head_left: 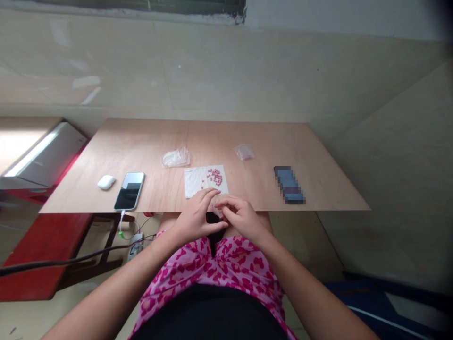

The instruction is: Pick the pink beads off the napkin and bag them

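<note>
Bag [215, 203], contents unclear, is pinched by right hand [242, 215]; left hand [196, 213] curves wide.

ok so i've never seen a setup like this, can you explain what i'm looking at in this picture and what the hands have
There's no machine here: a person works with two bare hands, and the one picture comes from a camera worn on their head, looking forward and down.

On the wooden table is a white sheet with small reddish pieces, mostly bunched at its right. Behind it lie two clear packets. Off to the left are a white case and a plugged-in phone; to the right, a dark, blurred-out device.

At the near edge, the right hand pinches what looks like a small clear bag. The left hand is beside it; whether it grips too is unclear.
</note>
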A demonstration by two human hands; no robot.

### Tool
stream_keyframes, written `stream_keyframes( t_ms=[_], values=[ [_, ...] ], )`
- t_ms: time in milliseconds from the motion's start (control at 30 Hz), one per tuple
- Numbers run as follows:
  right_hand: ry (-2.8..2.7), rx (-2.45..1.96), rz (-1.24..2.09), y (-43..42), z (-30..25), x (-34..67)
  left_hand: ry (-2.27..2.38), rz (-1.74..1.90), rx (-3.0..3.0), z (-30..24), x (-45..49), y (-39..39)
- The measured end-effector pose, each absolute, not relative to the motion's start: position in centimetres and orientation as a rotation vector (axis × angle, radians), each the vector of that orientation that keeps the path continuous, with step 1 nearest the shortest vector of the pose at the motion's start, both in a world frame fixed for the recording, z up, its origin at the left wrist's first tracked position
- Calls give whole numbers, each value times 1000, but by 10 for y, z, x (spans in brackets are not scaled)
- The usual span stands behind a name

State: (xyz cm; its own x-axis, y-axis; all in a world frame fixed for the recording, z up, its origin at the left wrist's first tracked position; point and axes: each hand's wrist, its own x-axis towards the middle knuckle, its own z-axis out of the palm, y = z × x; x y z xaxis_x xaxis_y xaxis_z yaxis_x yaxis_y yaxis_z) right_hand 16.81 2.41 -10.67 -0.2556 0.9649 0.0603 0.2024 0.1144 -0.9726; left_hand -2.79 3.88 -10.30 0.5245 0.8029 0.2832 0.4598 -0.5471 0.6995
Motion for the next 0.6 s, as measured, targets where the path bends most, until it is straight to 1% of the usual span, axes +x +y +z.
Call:
stream_keyframes(
  t_ms=[133, 200, 400, 600],
  values=[
    [-1488, -1191, 1335, 25, -105, 168, 1041, 785, 2127, -107, -27, 38],
    [-1497, -1205, 1334, 25, -105, 169, 1027, 769, 2067, -106, -27, 38],
    [-1809, -1153, 1052, 22, -102, 173, 974, 732, 1871, -100, -32, 40],
    [-1908, -1077, 940, 18, -89, 171, 934, 649, 1768, -100, -32, 41]
  ],
)
